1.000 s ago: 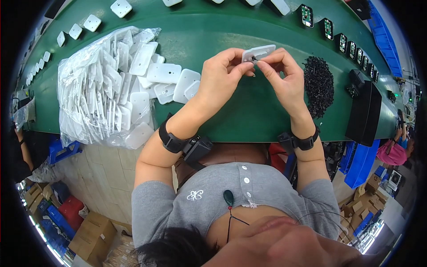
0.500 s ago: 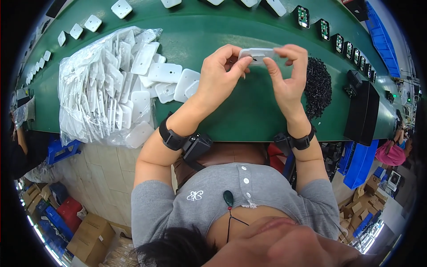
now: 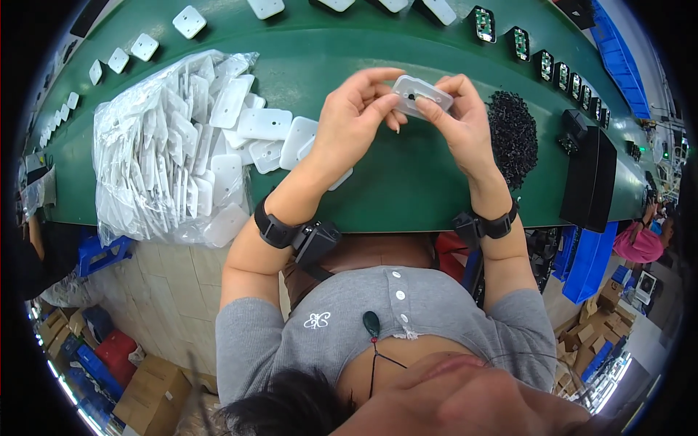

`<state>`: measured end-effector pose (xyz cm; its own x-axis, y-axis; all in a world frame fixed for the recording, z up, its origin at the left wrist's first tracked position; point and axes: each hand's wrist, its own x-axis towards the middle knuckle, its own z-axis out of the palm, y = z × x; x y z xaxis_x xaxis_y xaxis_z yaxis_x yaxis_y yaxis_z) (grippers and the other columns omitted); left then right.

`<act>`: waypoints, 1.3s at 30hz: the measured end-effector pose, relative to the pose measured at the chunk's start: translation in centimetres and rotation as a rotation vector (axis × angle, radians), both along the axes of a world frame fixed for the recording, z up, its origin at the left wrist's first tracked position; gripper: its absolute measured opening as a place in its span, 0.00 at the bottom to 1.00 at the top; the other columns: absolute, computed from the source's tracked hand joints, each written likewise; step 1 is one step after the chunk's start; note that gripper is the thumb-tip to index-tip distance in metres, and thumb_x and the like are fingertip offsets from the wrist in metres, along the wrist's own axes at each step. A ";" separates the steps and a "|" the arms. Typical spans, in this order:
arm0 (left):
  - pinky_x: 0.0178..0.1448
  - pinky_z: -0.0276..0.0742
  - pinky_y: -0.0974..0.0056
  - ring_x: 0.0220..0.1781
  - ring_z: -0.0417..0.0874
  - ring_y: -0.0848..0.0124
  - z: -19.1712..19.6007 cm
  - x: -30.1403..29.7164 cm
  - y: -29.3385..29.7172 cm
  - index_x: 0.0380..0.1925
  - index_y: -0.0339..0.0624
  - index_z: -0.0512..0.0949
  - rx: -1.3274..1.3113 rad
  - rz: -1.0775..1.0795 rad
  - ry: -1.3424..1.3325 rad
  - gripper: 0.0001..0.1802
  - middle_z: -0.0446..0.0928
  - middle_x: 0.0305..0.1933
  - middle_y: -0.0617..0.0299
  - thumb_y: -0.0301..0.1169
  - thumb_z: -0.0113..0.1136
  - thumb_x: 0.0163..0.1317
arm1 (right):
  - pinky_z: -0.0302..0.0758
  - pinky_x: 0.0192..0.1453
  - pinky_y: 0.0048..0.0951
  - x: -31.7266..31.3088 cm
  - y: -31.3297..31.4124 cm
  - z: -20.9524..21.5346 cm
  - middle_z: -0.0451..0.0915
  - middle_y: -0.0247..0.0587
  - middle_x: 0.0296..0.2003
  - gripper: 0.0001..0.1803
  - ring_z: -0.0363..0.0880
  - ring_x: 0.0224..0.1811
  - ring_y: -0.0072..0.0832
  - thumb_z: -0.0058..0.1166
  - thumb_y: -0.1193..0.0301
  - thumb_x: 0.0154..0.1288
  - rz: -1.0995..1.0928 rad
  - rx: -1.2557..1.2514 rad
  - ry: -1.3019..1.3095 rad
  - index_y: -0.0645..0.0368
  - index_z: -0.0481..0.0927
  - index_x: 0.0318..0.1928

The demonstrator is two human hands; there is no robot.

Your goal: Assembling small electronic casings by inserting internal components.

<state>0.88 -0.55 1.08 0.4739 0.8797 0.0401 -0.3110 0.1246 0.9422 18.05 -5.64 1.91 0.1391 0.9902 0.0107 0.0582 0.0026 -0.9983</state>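
Between my two hands I hold a white translucent plastic cover with rounded corners, raised over the green table. A small black spot or part shows on its face near the left end. My left hand pinches the cover's left end between thumb and fingers. At the other end, my right hand grips it with the thumb lying across its face and the fingers behind. Close to the right hand lies a pile of small black parts. Left of my left forearm, loose white covers spill from a clear plastic bag full of them.
Along the far edge of the green table runs a curved row of black housings; those at right show green circuit boards, others carry white covers. A tall black box stands at right. Blue bins hang below the edge.
My right fingers have closed onto the cover's right end, and its thumb now presses on the face. The cover has tilted, turning its face more toward me.
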 end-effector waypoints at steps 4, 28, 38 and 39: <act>0.30 0.74 0.69 0.24 0.79 0.75 -0.9 -0.6 1.1 0.38 0.32 0.76 -0.029 0.109 0.149 0.05 0.79 0.30 0.57 0.19 0.51 0.65 | 0.70 0.43 0.21 2.1 2.4 -1.2 0.74 0.30 0.37 0.16 0.72 0.40 0.17 0.65 0.69 0.61 -0.012 0.065 -0.297 0.60 0.73 0.43; 0.49 0.69 0.57 0.47 0.71 0.58 -1.6 -0.4 -0.6 0.50 0.39 0.70 0.959 0.170 1.085 0.30 0.70 0.43 0.55 0.35 0.71 0.47 | 0.70 0.57 0.26 5.3 -0.9 -0.6 0.77 0.38 0.46 0.24 0.76 0.49 0.26 0.64 0.75 0.57 -0.134 0.153 -0.665 0.61 0.72 0.54; 0.55 0.72 0.57 0.52 0.75 0.56 -2.4 -0.8 0.7 0.56 0.35 0.71 0.995 0.152 0.775 0.27 0.76 0.47 0.54 0.18 0.54 0.51 | 0.71 0.60 0.30 3.1 -1.3 0.9 0.80 0.44 0.50 0.17 0.78 0.54 0.35 0.62 0.77 0.58 -0.038 0.276 -0.832 0.62 0.79 0.49; 0.55 0.72 0.56 0.51 0.75 0.55 -2.4 -1.0 0.8 0.55 0.34 0.71 0.957 0.144 0.731 0.26 0.77 0.48 0.53 0.18 0.53 0.52 | 0.72 0.60 0.31 2.4 -1.0 1.1 0.80 0.44 0.50 0.17 0.78 0.54 0.35 0.62 0.77 0.58 0.022 0.305 -0.830 0.62 0.79 0.49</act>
